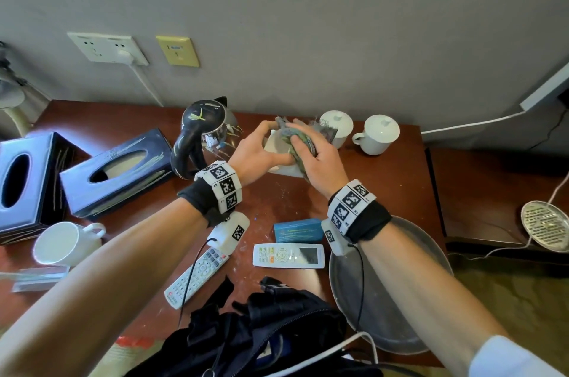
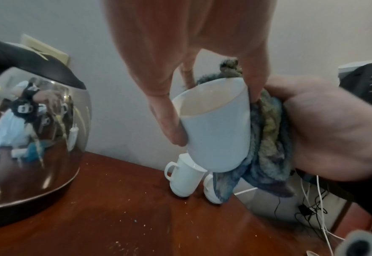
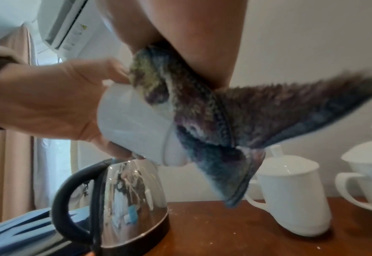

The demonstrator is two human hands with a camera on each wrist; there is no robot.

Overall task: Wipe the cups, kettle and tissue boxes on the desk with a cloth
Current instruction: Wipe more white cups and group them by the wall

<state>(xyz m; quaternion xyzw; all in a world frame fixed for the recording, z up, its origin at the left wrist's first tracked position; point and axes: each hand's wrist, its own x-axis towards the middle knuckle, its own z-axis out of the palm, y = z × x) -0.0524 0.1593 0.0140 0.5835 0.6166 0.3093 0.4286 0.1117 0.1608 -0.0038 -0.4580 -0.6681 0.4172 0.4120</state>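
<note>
Left hand (image 1: 257, 155) grips a white cup (image 2: 215, 128) above the surface (image 1: 292, 201), fingers (image 2: 165, 110) curled round its wall, mouth tilted toward the wrist camera. Right hand (image 1: 320, 158) holds a mottled blue-green cloth (image 3: 213, 117), fingers closed over it and pressing it against the cup's side; a loose corner hangs below the cup's base.

Kettle (image 1: 206, 133), chrome body with black handle, stands just left of the held cup, close under the left hand. Two lidded white cups stand at the back by the wall: one (image 1: 337, 127) partly hidden behind the cloth, the other (image 1: 377, 135) to its right, handle facing left. Two dark tissue boxes (image 1: 117, 173) (image 1: 24, 179) lie at the left, touching or nearly so. An open cup (image 1: 66, 242) lies on its side in front of them.

Between forearms, nearer the person: small blue box (image 1: 297, 230), white remote (image 1: 289, 256), grey remote (image 1: 197, 276). Round metal tray (image 1: 400, 299) under the right forearm, overhanging the surface edge. Black bag (image 1: 261, 333) at the near edge. A plug sits in the wall socket (image 1: 107, 49), its cord running down behind the kettle.
</note>
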